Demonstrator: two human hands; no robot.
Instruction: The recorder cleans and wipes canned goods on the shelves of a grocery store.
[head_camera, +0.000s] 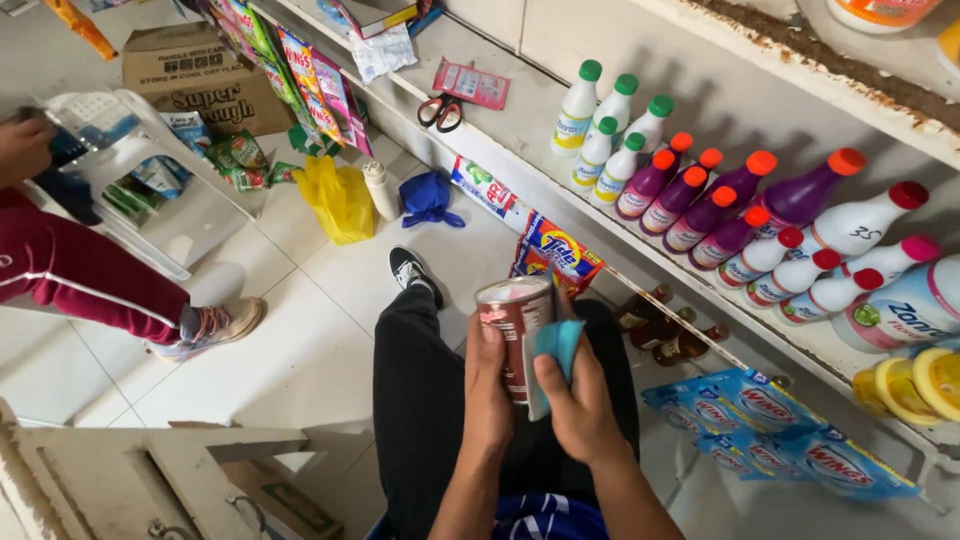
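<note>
Far left: a second person's leg in maroon trousers with a white stripe (85, 275), worn sneaker (215, 325) flat on the white tiled floor (300, 370). That person's hand (22, 148) rests at the edge of a clear plastic stool or rack (130, 160); hard to tell which, since its top is cut off. Brown cardboard box (205, 75) stands behind it.

Moving right: crumpled yellow plastic bag (340, 200) on the floor, small white plastic bottle (381, 190) upright just beside it, then a blue cloth bundle (428, 198). Wearer's black sneaker (408, 268) is planted below these, black trouser leg running back toward the camera.

Centre: left hand (487, 385) wrapped around a short cylindrical tin can with a dark red label and silver lid (515, 320), fingers curled firmly on its side, can held upright over the lap. Right hand (580, 405) pressed against the can's right side, closed on a folded teal cloth (555, 350) pinched between thumb and fingers, cloth touching the can wall.

Right: long white painted shelf (530, 120) with black-handled scissors (440, 112) lying flat, a cluster of white bottles with green caps (605, 135), purple bottles with orange caps (715, 200), and white bottles with red caps (830, 260) lying tilted. Blue detergent sachets (780, 430) hang below the shelf edge
</note>
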